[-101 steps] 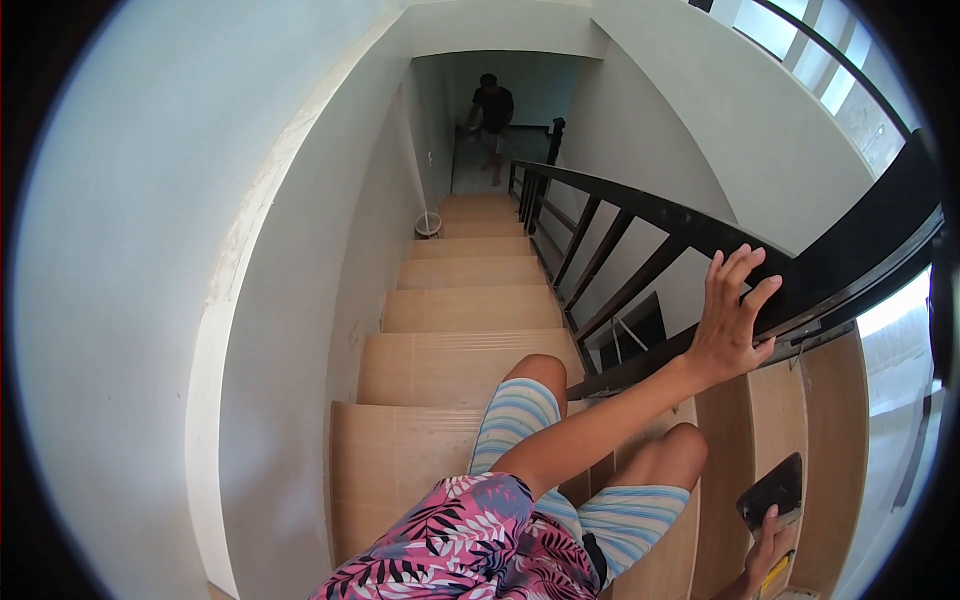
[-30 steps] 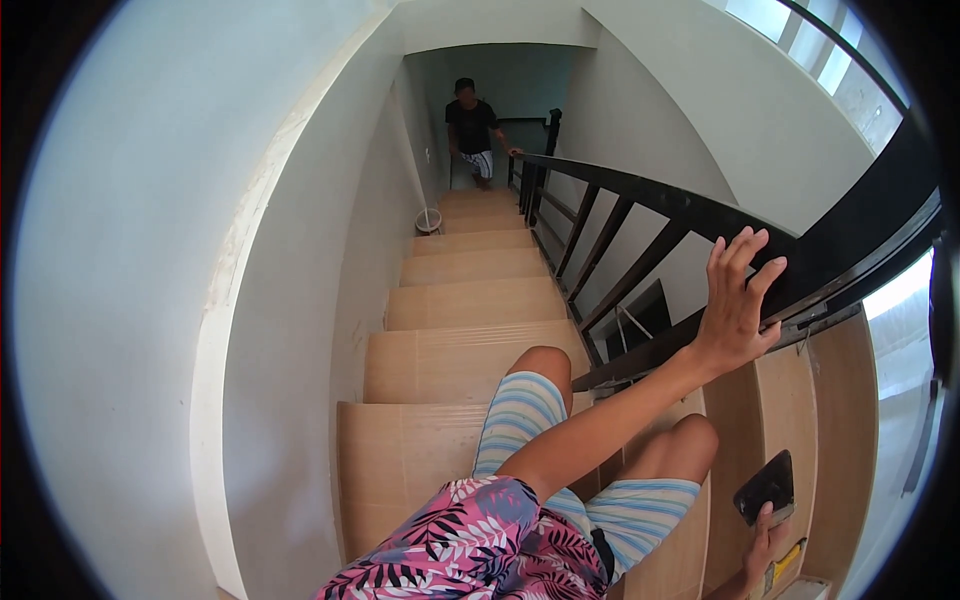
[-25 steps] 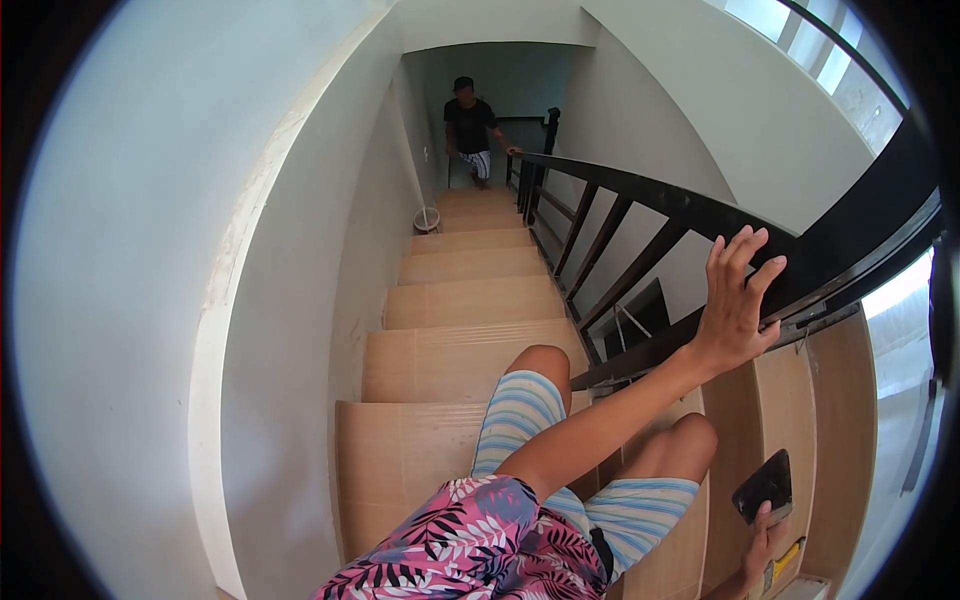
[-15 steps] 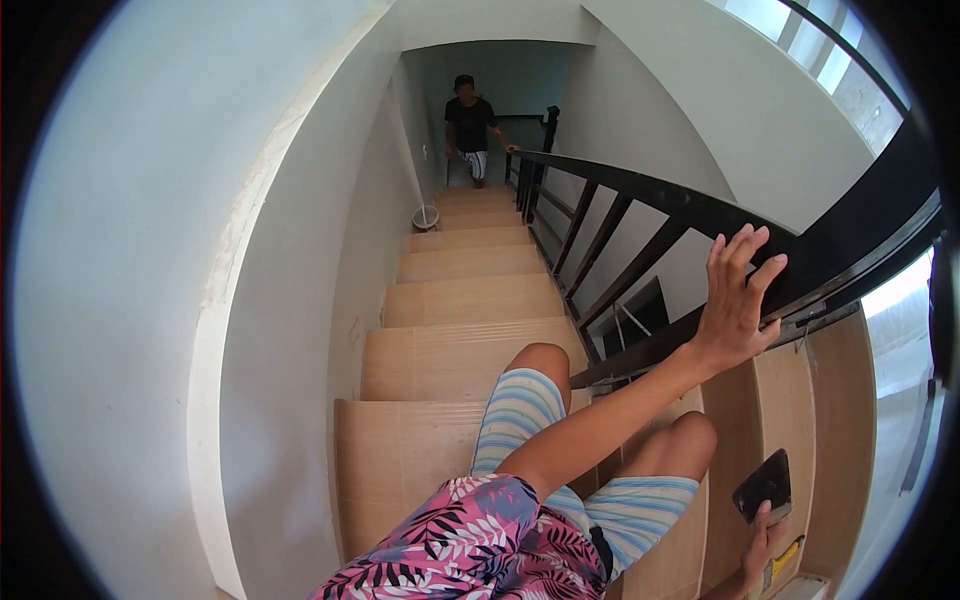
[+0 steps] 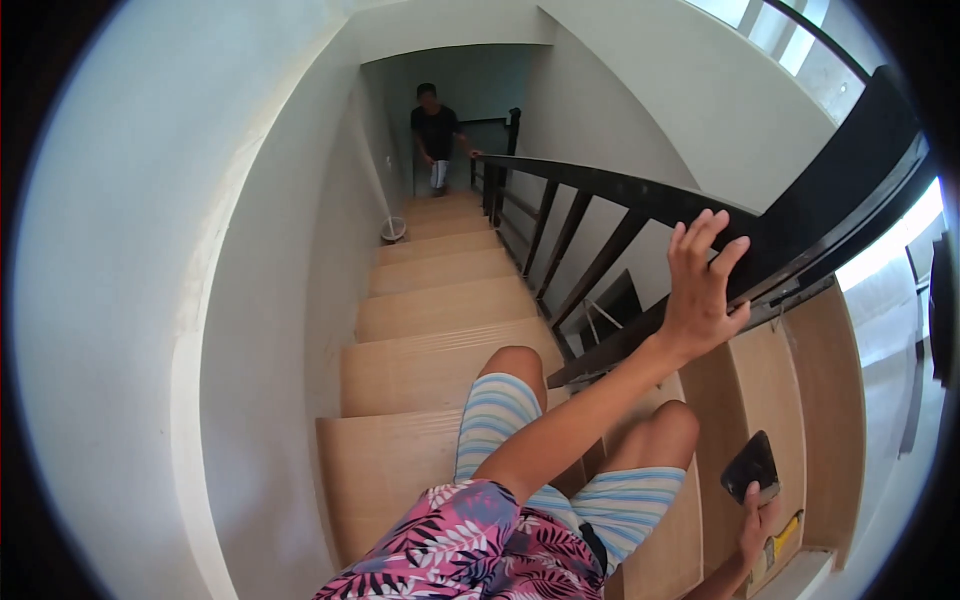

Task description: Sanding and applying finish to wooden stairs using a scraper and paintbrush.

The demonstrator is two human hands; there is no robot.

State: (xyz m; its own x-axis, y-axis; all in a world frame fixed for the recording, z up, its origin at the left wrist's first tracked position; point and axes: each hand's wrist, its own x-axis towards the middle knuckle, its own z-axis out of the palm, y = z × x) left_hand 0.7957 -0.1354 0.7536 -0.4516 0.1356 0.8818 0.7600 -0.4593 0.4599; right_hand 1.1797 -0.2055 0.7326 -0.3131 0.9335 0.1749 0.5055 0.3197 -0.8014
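My left hand [image 5: 700,290] reaches across my body to the black handrail [image 5: 620,190] on my right. Its fingers are spread and rest against the rail without closing round it. My right hand [image 5: 755,525] is low at the right edge and holds a dark phone [image 5: 750,465] above a wooden step. A yellow-and-black object [image 5: 785,535] lies just beside that hand. My knees, in striped blue shorts [image 5: 495,415], point down the wooden stairs [image 5: 440,300].
Another person [image 5: 435,135] in a dark top stands at the foot of the stairs with a hand on the rail's lower end. A small round white thing [image 5: 392,232] stands on a lower step by the left white wall [image 5: 150,250]. Black balusters [image 5: 590,260] line the right side.
The person at the bottom, bent over and facing away at first, now stands upright facing up the stairs. My left hand stays on the rail and my right keeps the phone.
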